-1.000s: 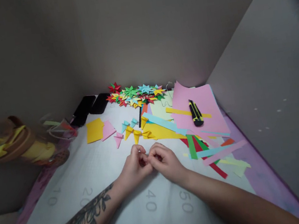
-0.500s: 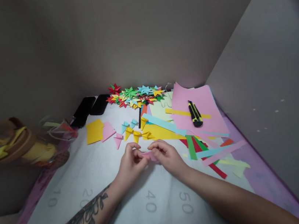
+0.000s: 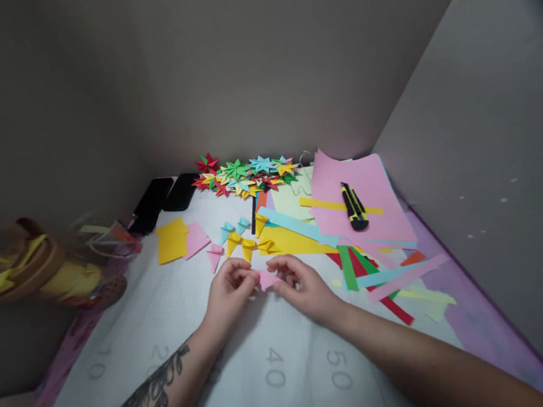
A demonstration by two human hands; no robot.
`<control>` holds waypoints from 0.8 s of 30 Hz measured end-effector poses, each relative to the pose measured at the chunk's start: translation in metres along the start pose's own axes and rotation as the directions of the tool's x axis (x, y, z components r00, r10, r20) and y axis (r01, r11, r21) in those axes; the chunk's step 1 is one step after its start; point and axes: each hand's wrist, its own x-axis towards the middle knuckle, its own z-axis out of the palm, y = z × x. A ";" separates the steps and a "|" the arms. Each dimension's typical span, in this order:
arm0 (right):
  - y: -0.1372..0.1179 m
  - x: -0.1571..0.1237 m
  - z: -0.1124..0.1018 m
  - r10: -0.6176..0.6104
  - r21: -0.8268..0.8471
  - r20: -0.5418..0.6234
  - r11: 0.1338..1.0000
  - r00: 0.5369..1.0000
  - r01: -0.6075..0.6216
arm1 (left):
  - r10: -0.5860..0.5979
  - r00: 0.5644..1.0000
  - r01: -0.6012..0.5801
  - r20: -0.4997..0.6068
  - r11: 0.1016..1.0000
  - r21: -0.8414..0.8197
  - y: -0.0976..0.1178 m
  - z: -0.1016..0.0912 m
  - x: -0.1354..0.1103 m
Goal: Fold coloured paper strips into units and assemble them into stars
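Note:
Between my two hands is a small folded piece of pink paper, pinched from both sides above the white sheet. My left hand grips its left edge between thumb and fingers. On the other side, my right hand pinches the right edge. Just beyond the hands lie folded yellow paper pieces, light blue folded pieces and one pink folded piece. Yellow paper squares and pink paper squares lie to the left of these.
Folded paper stars are piled along the back wall. A black and yellow utility knife rests on pink paper sheets. Coloured paper strips are scattered at right. Two black phones and a brown pot-like container are at left.
The pink paper has turned between my fingers and now shows a flat, pointed face. My hands have shifted only slightly, the left one a little to the left.

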 end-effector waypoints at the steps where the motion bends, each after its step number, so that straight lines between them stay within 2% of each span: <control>1: 0.001 -0.001 0.001 -0.025 0.005 0.003 1.000 1.000 0.025 | -0.004 1.000 0.004 -0.012 1.000 0.000 -0.001 -0.001 0.000; 4: 0.004 -0.002 0.005 -0.060 0.009 -0.002 0.998 0.998 0.060 | -0.002 1.000 0.002 -0.006 0.999 0.036 -0.002 0.000 0.000; 8: 0.009 0.001 0.003 0.044 0.152 -0.067 0.988 0.997 -0.033 | 0.029 0.999 -0.031 0.022 0.993 0.114 -0.002 0.002 -0.001; 11: 0.012 0.004 0.001 0.068 0.221 -0.060 0.974 0.996 -0.053 | 0.020 1.000 -0.023 0.024 0.988 0.150 -0.002 0.002 -0.002; 15: 0.012 0.005 0.000 0.089 0.168 -0.034 0.982 0.995 -0.082 | 0.017 0.999 -0.025 0.049 0.983 0.180 -0.002 0.000 -0.002; 21: 0.009 0.005 -0.001 0.156 0.143 -0.078 0.979 0.985 -0.144 | 0.022 0.993 -0.049 0.120 0.973 0.225 0.001 0.006 -0.005; 24: 0.006 0.005 -0.004 0.150 0.136 -0.069 0.981 0.986 -0.140 | 0.023 0.989 -0.061 0.144 0.962 0.267 -0.001 0.007 -0.005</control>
